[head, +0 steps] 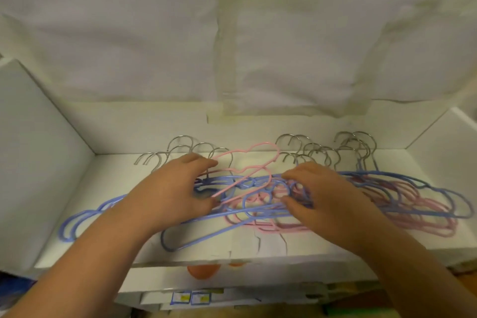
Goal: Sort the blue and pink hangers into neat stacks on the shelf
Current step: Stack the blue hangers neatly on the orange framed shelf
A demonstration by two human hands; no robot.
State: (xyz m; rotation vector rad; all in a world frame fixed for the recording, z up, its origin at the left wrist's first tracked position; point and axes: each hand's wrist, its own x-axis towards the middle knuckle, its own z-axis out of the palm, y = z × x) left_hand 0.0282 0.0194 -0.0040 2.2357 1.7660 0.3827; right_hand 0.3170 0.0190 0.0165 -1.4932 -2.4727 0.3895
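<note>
On the white shelf [85, 214], a tangled heap of thin wire hangers spreads from about 8 o'clock to 3 o'clock of the frame centre. Blue hangers [180, 242] and pink hangers [426, 227] are interleaved; both have a smooth, glossy coating and scalloped, cloud-like lobes at the shoulders. Bare grey metal hooks [291, 139] fan toward the back wall at 12 o'clock, some overlapping.

Left hand [170, 188]: fingers curled, thumb and fingertips closed on the wires near the heap's middle; which strand it pinches cannot be told, though one pink hanger [247, 162] stands tilted up off the heap right beside its fingertips, upper lobes reaching the hooks.

Right hand [322, 193]: fingers bent, thumb and forefinger pinching blue loops at the centre of the heap, just beside the left hand.

Most pink wire lies at 3 o'clock under blue outlines; long blue arms trail toward 8 o'clock.

Shelf surface is matt white with cracked paper at the front edge. Crumpled translucent plastic sheeting [296, 46] hangs behind at 12 o'clock. White side panels [33, 150] flank the shelf.
</note>
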